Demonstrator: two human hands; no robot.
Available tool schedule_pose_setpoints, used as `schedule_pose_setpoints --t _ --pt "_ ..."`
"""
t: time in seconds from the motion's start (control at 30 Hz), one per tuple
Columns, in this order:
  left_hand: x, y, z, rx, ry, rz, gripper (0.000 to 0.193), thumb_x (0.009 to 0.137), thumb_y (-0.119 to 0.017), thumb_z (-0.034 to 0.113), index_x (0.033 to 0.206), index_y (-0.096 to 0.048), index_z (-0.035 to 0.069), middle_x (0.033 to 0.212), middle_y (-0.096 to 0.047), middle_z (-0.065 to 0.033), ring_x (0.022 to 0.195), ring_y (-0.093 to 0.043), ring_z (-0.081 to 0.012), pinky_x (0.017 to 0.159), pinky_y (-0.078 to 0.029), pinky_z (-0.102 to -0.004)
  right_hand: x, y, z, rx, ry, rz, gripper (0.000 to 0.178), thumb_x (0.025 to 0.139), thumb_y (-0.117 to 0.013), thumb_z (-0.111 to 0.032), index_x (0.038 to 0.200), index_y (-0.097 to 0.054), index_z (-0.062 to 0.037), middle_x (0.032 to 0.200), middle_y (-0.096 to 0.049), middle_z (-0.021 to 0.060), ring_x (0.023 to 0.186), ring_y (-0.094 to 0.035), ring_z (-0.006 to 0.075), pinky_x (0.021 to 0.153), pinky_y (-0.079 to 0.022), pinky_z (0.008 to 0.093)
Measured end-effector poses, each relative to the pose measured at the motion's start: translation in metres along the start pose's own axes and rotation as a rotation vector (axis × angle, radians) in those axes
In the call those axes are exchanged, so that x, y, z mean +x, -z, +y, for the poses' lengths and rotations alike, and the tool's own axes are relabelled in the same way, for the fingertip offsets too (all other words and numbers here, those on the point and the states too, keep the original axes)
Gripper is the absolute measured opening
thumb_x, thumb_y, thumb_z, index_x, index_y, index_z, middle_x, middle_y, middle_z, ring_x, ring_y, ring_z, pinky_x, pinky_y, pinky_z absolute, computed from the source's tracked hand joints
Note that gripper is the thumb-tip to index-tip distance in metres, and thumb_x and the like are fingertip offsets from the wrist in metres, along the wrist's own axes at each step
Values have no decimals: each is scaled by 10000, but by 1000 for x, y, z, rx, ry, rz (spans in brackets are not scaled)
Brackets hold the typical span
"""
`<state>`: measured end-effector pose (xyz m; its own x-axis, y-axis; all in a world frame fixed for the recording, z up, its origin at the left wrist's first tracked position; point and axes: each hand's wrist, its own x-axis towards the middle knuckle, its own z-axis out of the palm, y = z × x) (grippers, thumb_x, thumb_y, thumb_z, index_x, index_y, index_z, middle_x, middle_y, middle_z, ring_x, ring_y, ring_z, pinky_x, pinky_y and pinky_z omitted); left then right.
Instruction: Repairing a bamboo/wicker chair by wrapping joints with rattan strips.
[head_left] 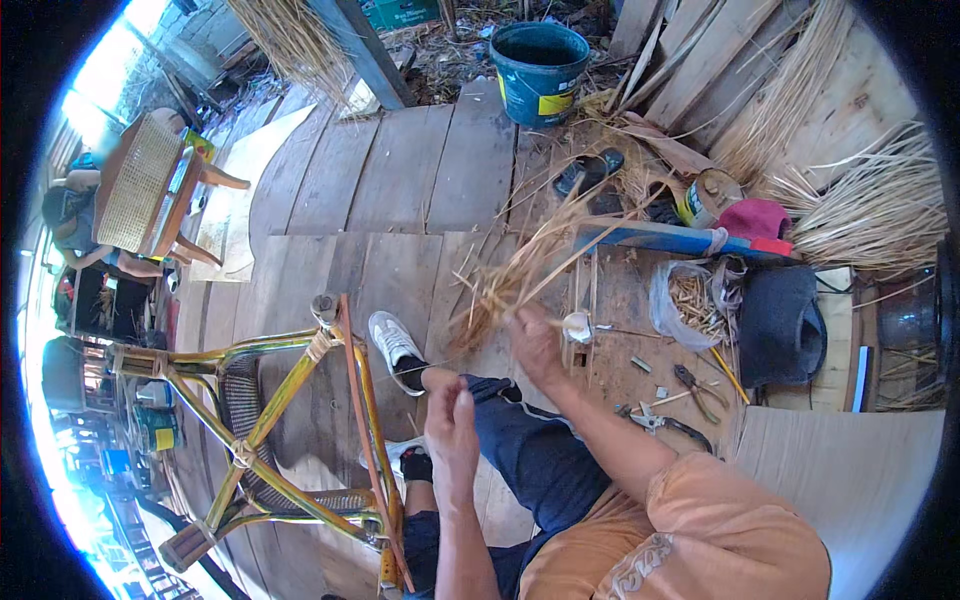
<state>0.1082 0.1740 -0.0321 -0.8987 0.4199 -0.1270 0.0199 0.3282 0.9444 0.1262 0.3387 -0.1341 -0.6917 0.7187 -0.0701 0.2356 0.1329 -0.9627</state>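
Right hand (537, 352) raised over the right side of the work area, fingers closed on the lower end of a loose bundle of dry, straw-coloured strips (512, 280); bundle fans up and away from the hand, in front of a blue bar (650, 238). Left hand (452, 432) near the middle, apart from the bundle, thumb pointing upward; cannot tell whether its fingers are pinching a thin strand or are bare. Yellow-brown cane frame (285, 396) on its side on the plank floor (395, 170), left of the person's legs; 2 diagonal poles cross in an X, bound at the crossing by a pale wrapping (243, 454). Reddish-brown strip (358, 415) runs along the frame's near side. Right of the right hand: small white cup (577, 327), clear plastic bag (690, 305) of short tan pieces, 1 pair of pliers (698, 393) on a wooden surface (625, 372). Farther off: dark green bucket (540, 80) with a yellow patch; at far left, a co-worker (80, 232) beside a chair (150, 190) with a woven panel.
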Motion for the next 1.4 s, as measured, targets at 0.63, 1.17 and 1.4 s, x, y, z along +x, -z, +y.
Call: schedule_pose_setpoints --t 0.63,1.17,1.4 --pt "67 6 34 -480 371 -16 265 955 -536 229 968 -634 -17 740 -604 -40 651 -570 -125 603 -466 -281 -80 -3 1 55 246 -382 244 875 -641 -185 1068 -597 -42 963 -646 185 892 -631 372 771 -515 422" --pt "78 164 237 -10 -225 396 194 924 -573 153 1064 -604 22 701 -424 42 533 -364 -18 437 -306 -184 -104 4 -30 233 -20 -516 250 906 -611 -124 1112 -598 19 1010 -663 107 936 -641 179 831 -507 297" --pt "82 213 276 -196 -275 304 281 930 -608 184 1133 -561 -4 663 -382 67 521 -318 1 405 -237 -150 -79 -9 40 444 -410 -436 217 915 -560 -166 1028 -625 8 872 -653 37 772 -609 124 719 -488 277"
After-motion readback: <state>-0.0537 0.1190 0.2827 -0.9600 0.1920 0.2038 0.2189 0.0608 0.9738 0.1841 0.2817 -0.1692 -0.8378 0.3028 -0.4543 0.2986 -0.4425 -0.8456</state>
